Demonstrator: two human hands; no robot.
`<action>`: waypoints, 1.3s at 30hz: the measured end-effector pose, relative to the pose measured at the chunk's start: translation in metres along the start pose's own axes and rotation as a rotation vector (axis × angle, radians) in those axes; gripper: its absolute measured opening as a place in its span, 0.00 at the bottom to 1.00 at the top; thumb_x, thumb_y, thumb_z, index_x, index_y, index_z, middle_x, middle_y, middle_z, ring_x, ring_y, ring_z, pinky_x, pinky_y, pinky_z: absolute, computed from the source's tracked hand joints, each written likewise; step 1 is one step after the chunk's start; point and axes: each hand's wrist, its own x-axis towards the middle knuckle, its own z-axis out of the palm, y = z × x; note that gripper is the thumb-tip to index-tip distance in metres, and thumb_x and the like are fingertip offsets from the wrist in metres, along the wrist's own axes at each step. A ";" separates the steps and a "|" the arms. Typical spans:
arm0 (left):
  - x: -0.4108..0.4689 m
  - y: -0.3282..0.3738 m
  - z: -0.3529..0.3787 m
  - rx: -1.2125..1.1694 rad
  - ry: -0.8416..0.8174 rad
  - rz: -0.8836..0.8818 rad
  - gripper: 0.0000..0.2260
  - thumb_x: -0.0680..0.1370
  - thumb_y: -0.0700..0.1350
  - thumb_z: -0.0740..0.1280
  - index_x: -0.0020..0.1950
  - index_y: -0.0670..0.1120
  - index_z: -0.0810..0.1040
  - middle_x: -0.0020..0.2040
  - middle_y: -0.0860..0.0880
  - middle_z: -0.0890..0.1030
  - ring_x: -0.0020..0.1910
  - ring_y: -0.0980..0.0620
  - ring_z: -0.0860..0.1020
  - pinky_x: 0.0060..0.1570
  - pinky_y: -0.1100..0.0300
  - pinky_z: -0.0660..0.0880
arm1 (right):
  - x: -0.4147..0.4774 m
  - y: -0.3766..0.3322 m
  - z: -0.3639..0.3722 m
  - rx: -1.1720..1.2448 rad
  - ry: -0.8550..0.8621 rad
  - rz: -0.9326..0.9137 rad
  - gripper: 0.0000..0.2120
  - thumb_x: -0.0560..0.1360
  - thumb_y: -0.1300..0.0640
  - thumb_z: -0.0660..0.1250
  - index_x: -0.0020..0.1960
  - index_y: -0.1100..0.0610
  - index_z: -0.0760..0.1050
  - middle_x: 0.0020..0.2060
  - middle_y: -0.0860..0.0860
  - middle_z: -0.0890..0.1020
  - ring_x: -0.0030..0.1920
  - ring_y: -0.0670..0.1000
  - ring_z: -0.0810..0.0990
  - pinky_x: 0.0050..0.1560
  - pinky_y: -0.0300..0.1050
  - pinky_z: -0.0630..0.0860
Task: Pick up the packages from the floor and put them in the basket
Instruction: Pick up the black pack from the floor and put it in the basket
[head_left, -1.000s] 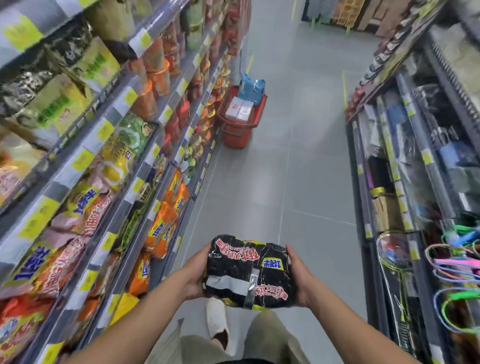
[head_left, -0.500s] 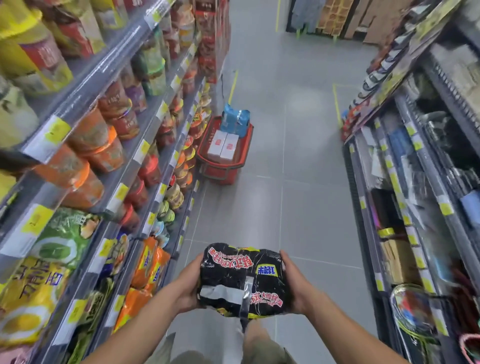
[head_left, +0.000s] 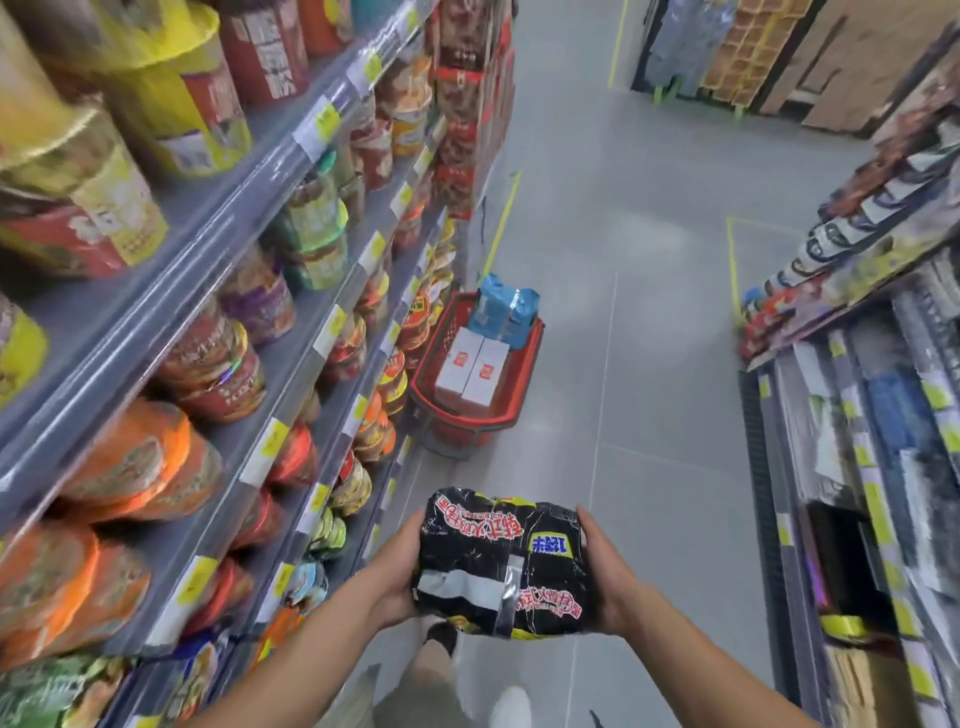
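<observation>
Black crinkled plastic multipack package (head_left: 501, 564) with red and white print and a yellow tag is held off the floor at mid-air, low centre of the view, between both hands. Left hand (head_left: 397, 569) grasps its left end, fingers wrapped under and thumb side on the edge. Right hand (head_left: 605, 577) grasps the right end the same way, with the fingers mostly hidden behind the pack. The package lies roughly flat, its long side running across the view. Red plastic shopping basket (head_left: 531, 364) sits on the grey tiled floor (head_left: 649, 364) further down the aisle, well apart from the package and tight against the base of the left shelving (head_left: 208, 244). Inside the basket are two white rectangular boxes (head_left: 470, 371) lying side by side and touching; a blue plastic pack (head_left: 501, 312) stands behind them at the far end. The left shelving carries cup and bowl noodles with yellow price tags. Right shelving (head_left: 857, 415) holds mixed goods, too blurred to identify. A white shoe (head_left: 511, 706) shows under the arms.
</observation>
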 end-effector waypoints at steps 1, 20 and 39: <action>0.009 0.021 -0.002 0.001 0.000 0.000 0.33 0.78 0.69 0.58 0.61 0.43 0.84 0.59 0.40 0.85 0.53 0.41 0.84 0.49 0.51 0.79 | 0.010 -0.017 0.004 0.008 0.006 -0.004 0.47 0.76 0.22 0.49 0.60 0.60 0.85 0.60 0.65 0.83 0.60 0.67 0.83 0.70 0.64 0.72; 0.193 0.307 0.012 0.019 0.243 0.012 0.30 0.82 0.68 0.52 0.62 0.47 0.81 0.52 0.45 0.87 0.48 0.46 0.84 0.42 0.57 0.77 | 0.175 -0.318 0.039 0.092 0.037 0.024 0.43 0.76 0.23 0.51 0.65 0.58 0.81 0.57 0.63 0.85 0.57 0.65 0.85 0.67 0.67 0.76; 0.431 0.508 0.001 0.143 0.411 -0.028 0.30 0.82 0.67 0.53 0.80 0.52 0.63 0.77 0.50 0.69 0.74 0.43 0.69 0.72 0.41 0.64 | 0.398 -0.524 0.044 0.108 0.125 0.012 0.27 0.85 0.37 0.51 0.58 0.55 0.80 0.38 0.51 0.89 0.37 0.49 0.88 0.44 0.48 0.79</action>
